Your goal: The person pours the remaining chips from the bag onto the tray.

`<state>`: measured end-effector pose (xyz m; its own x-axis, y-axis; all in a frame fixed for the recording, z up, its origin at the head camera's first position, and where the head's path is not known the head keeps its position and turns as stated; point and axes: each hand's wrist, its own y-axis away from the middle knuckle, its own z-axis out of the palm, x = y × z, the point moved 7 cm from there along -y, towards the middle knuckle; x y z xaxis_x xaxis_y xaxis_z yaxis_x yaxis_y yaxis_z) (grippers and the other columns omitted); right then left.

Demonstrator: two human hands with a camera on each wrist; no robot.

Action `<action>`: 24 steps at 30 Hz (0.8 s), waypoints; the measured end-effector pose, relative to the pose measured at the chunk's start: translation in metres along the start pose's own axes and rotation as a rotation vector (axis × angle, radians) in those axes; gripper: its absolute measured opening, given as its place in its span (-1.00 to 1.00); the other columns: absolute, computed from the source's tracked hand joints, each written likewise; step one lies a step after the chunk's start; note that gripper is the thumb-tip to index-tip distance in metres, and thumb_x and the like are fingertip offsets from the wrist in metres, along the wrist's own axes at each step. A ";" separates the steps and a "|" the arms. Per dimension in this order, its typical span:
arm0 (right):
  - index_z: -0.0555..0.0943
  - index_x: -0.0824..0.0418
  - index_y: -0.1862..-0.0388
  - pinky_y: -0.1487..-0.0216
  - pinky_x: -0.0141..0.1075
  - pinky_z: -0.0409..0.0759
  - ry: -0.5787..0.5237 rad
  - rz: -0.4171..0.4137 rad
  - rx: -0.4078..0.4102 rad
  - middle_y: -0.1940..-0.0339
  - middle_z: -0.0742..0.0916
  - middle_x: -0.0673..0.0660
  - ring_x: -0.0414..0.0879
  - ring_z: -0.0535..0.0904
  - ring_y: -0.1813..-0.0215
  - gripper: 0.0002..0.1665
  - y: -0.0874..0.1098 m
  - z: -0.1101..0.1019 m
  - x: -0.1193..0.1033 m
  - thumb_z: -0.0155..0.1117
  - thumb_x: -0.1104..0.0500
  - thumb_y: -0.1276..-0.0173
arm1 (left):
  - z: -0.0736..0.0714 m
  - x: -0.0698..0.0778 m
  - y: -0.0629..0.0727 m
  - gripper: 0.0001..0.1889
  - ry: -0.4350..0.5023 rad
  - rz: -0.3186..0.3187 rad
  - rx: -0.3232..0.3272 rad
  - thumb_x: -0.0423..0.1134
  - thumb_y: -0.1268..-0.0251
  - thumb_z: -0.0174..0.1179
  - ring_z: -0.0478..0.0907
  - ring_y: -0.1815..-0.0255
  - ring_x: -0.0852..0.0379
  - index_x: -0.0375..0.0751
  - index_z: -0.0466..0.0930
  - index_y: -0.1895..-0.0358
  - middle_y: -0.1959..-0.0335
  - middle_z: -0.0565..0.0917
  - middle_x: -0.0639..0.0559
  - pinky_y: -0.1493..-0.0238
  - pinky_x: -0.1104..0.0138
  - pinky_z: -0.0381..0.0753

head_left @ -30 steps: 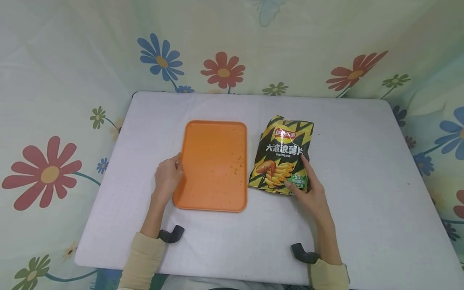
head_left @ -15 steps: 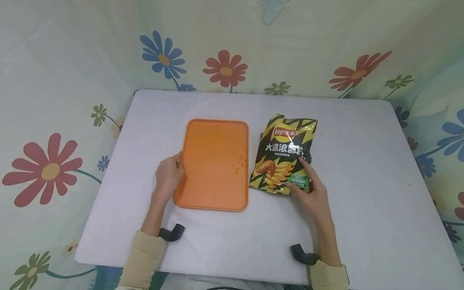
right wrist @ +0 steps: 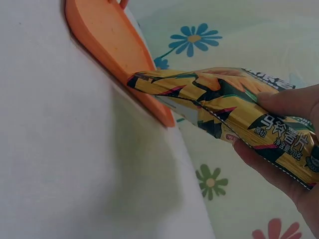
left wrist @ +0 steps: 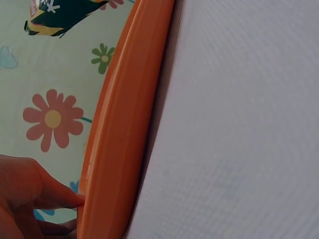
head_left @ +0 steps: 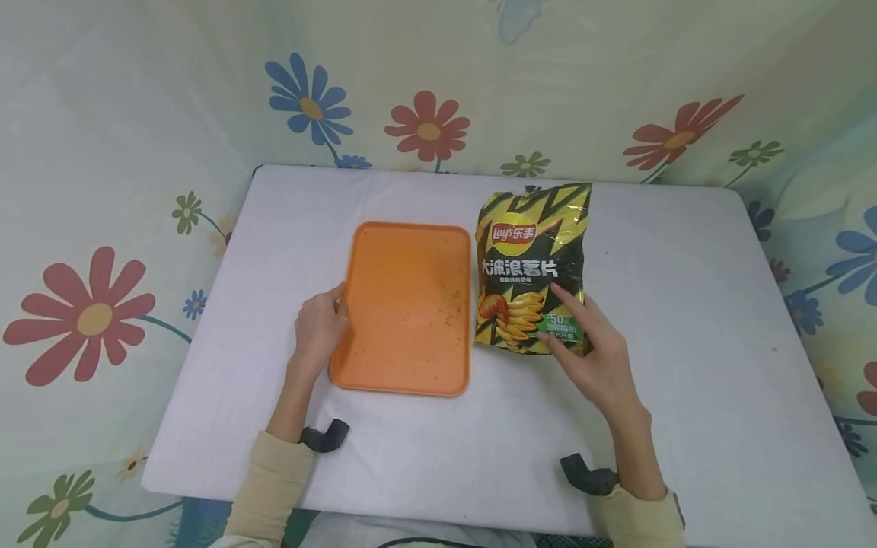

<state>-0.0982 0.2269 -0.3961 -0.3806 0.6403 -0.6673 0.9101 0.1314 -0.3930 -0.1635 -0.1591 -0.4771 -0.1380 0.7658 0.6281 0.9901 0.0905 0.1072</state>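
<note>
On the left, an orange rectangular tray (head_left: 400,281) lies on the white table, with brownish crumbs (head_left: 453,308) near its right side. My left hand (head_left: 319,329) holds the tray's left rim; in the left wrist view, a fingertip meets the orange edge (left wrist: 117,129). My right hand (head_left: 606,365) grips a black and yellow Lay's potato chip bag (head_left: 521,266) by its lower right side. In the right wrist view the bag (right wrist: 214,94) is above the table, with a shadow on the cloth, thumb on one face and fingers on the other.
A white cloth covers the table (head_left: 699,342). Behind and beside it hangs a pale curtain (head_left: 562,91) printed with flowers. Dark curved pieces (head_left: 326,436) stick out at both wrists. A thin dark cable (head_left: 425,541) shows at the bottom edge.
My right hand has raised the chip bag off the table and shifted it slightly left and away, close to the tray's right edge. My left hand stays at the tray's rim.
</note>
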 end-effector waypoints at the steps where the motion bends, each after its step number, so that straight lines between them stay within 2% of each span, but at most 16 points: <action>1: 0.44 0.06 -0.54 -0.09 -0.77 0.37 0.028 -0.041 -0.016 -0.41 0.57 0.28 -0.14 0.61 -0.13 0.03 -0.004 -0.001 -0.007 0.58 0.48 -0.08 | 0.000 0.000 0.000 -0.53 -0.002 0.001 0.000 -0.43 -0.48 0.08 0.26 0.75 0.21 -0.36 0.46 -0.42 0.65 0.47 -0.02 0.74 0.42 0.24; 4: 0.47 0.13 -0.50 -0.19 -0.76 0.32 0.086 -0.156 -0.076 -0.43 0.55 0.29 0.12 0.65 -0.17 0.03 -0.015 -0.001 -0.026 0.60 0.51 -0.02 | 0.000 0.000 0.000 -0.53 -0.004 0.000 -0.002 -0.43 -0.48 0.07 0.24 0.76 0.21 -0.36 0.46 -0.42 0.66 0.46 -0.01 0.75 0.42 0.22; 5: 0.48 0.15 -0.49 -0.28 -0.64 0.38 0.099 -0.186 -0.097 -0.45 0.54 0.29 0.21 0.61 -0.27 0.02 -0.019 0.000 -0.031 0.61 0.51 0.00 | 0.000 0.000 0.000 -0.53 -0.002 -0.001 -0.003 -0.43 -0.48 0.07 0.24 0.76 0.21 -0.36 0.46 -0.42 0.66 0.46 -0.01 0.75 0.42 0.22; 6: 0.49 0.16 -0.48 -0.28 -0.54 0.48 0.107 -0.211 -0.121 -0.45 0.53 0.29 0.24 0.61 -0.28 0.02 -0.022 0.001 -0.035 0.60 0.52 0.00 | 0.000 0.000 -0.001 -0.53 -0.003 -0.001 -0.007 -0.42 -0.48 0.07 0.24 0.76 0.22 -0.36 0.46 -0.42 0.66 0.45 -0.01 0.75 0.42 0.22; 8: 0.49 0.16 -0.47 -0.18 -0.31 0.65 0.119 -0.250 -0.172 -0.46 0.52 0.30 0.26 0.60 -0.29 0.01 -0.028 0.002 -0.043 0.59 0.54 0.00 | -0.001 0.000 -0.001 -0.52 -0.001 -0.003 -0.011 -0.42 -0.49 0.07 0.24 0.76 0.22 -0.35 0.45 -0.43 0.66 0.46 -0.01 0.75 0.42 0.21; 11: 0.49 0.14 -0.46 0.06 -0.01 0.75 0.147 -0.300 -0.242 -0.46 0.51 0.31 0.25 0.63 -0.24 -0.03 -0.038 0.005 -0.053 0.57 0.52 -0.04 | -0.001 0.000 -0.002 -0.52 0.005 0.002 -0.013 -0.42 -0.49 0.07 0.25 0.77 0.22 -0.36 0.45 -0.43 0.65 0.49 -0.03 0.75 0.42 0.22; 17: 0.51 0.07 -0.45 0.12 0.00 0.76 0.203 -0.375 -0.371 -0.44 0.54 0.30 0.23 0.69 -0.14 -0.11 -0.055 0.010 -0.068 0.56 0.45 -0.12 | -0.001 -0.001 -0.002 -0.52 0.007 -0.002 -0.013 -0.41 -0.49 0.08 0.28 0.75 0.22 -0.35 0.45 -0.43 0.60 0.54 -0.07 0.75 0.43 0.24; 24: 0.52 0.04 -0.46 0.19 -0.09 0.76 0.293 -0.380 -0.517 -0.48 0.52 0.26 0.13 0.73 -0.03 -0.17 -0.068 0.019 -0.080 0.54 0.38 -0.21 | -0.001 -0.001 -0.002 -0.52 0.006 -0.005 -0.025 -0.42 -0.49 0.08 0.29 0.75 0.22 -0.35 0.43 -0.44 0.58 0.57 -0.09 0.74 0.44 0.25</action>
<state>-0.1333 0.1529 -0.3279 -0.6940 0.6463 -0.3172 0.7116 0.6829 -0.1655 -0.1651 -0.1607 -0.4769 -0.1433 0.7617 0.6319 0.9884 0.0783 0.1298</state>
